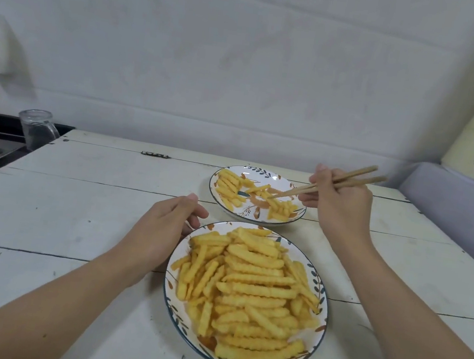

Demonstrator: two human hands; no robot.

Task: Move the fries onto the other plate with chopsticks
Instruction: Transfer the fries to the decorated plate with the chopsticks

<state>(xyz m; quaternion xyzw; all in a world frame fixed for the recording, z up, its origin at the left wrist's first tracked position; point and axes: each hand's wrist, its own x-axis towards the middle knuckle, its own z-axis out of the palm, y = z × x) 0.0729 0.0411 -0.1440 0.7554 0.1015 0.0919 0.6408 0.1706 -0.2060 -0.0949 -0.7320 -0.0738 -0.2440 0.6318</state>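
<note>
A near plate [324, 291] with a leaf pattern is heaped with crinkle-cut fries [249, 288]. A far plate [263, 173] of the same pattern holds several fries [228, 188] in two loose groups. My right hand [337, 205] grips a pair of wooden chopsticks [323, 187]; their tips rest over the right group of fries on the far plate, with no fry seen between them. My left hand [164, 230] rests on the table against the near plate's upper left rim, fingers curled at the edge.
The plates stand on a white plank table [75, 219]. A glass mug [36, 128] sits at the table's far left corner beside a dark counter. A small dark hinge [155, 154] lies at the back edge. A grey cushioned edge [460, 200] runs along the right.
</note>
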